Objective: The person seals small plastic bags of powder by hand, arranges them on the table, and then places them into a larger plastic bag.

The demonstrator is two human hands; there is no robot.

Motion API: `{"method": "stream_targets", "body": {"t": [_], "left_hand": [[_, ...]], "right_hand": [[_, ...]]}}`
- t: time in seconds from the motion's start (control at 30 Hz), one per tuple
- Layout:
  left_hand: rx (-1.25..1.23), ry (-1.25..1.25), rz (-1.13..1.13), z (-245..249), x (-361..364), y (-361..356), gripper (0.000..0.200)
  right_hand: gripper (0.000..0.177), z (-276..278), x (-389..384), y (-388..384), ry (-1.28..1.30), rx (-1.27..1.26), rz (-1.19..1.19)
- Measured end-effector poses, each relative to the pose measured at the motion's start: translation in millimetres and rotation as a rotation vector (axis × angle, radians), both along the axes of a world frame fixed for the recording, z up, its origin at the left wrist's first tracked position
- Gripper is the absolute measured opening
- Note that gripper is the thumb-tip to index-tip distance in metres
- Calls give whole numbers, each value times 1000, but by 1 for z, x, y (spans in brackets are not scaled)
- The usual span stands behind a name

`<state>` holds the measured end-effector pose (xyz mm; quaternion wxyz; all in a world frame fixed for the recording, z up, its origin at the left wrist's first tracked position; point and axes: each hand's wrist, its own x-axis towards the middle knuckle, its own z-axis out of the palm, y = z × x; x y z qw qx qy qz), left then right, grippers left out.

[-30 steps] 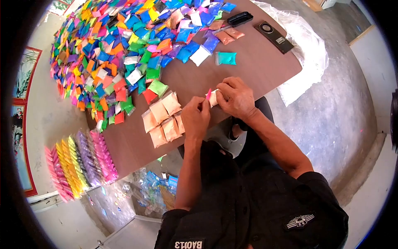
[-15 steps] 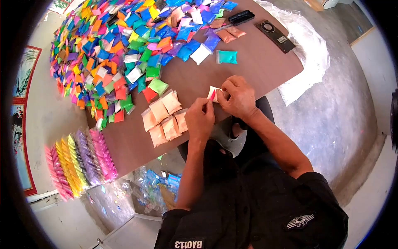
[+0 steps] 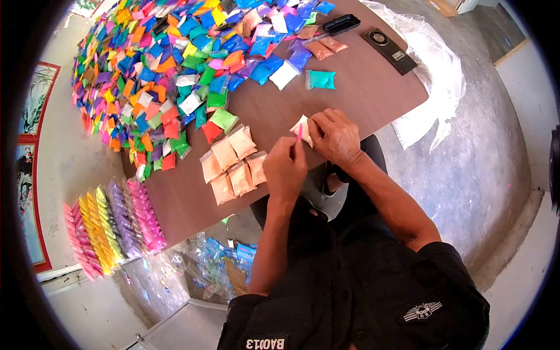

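Note:
Near the table's front edge, my right hand (image 3: pixel 337 137) pinches a small pale peach packet (image 3: pixel 303 129) by its right side. My left hand (image 3: pixel 286 169) is closed just left of it, its fingertips on a thin pink strip (image 3: pixel 300 132) that stands against the packet. Whether the strip is a tool or part of the packet cannot be made out. Several peach packets (image 3: pixel 224 154) lie grouped on the table left of my left hand. A teal packet (image 3: pixel 321 80) rests beyond my hands.
A large heap of coloured packets (image 3: pixel 175 70) covers the brown table's (image 3: pixel 373 96) far left. Rows of twisted packets (image 3: pixel 119 224) lie at the near left corner. A black tray (image 3: pixel 340 24) and a dark phone-like device (image 3: pixel 388 51) sit far right, beside clear plastic sheeting (image 3: pixel 434 76).
My left hand has tilted and shifted slightly right and down. The pink strip now stands more upright, and more of the peach packet shows between my hands.

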<state>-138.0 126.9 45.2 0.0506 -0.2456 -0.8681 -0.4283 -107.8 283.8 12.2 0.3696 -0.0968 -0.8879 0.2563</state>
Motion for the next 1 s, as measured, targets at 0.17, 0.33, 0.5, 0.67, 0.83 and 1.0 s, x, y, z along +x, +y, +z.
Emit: {"method": "stream_targets", "body": {"t": [0.17,0.33,0.5,0.67,0.83,1.0], "left_hand": [[-42,39,-42,-10,3,1,10],[-41,51,13,-16,-7,0,10],[-40,57,57,-15,-9,0,11],[20,47,-11,-11,-1,1,9],[-1,63,-45,-11,-7,3,8],[-133,92,-17,2,-35,3,10]], "right_hand": [[13,0,-1,2,-9,32,-15],[17,2,-1,-1,-37,22,-7],[18,3,0,-1,-23,29,-11],[18,0,0,0,-11,2,-12],[13,1,2,1,-18,33,26],[11,-1,2,2,-33,16,39]]}}
